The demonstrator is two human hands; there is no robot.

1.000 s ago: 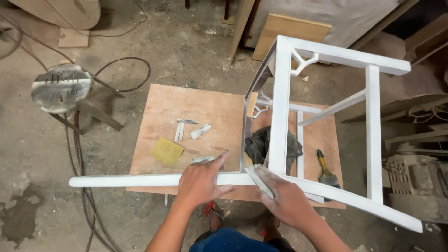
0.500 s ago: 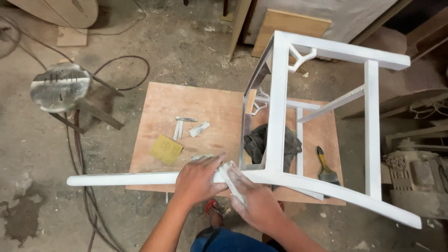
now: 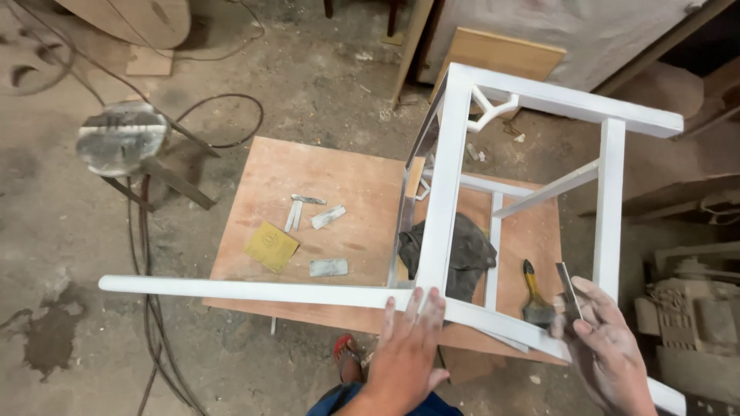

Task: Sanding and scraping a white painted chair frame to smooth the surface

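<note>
While the left hand (image 3: 405, 347) lies flat on the white chair frame (image 3: 451, 192), the right hand (image 3: 609, 350) pinches seemingly a folded sandpaper strip (image 3: 569, 291).

Dusty concrete floor (image 3: 92, 231) with dark stains; black cables (image 3: 142, 254) trail at left beside a round metal stool (image 3: 123, 139). Wooden boards (image 3: 493, 54) lean far; plywood table (image 3: 308, 169) stands centre.

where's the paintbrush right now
In the head view the paintbrush lies on the right side of the plywood board, just right of the dark rag, behind the white chair frame and beside the right hand.
</note>
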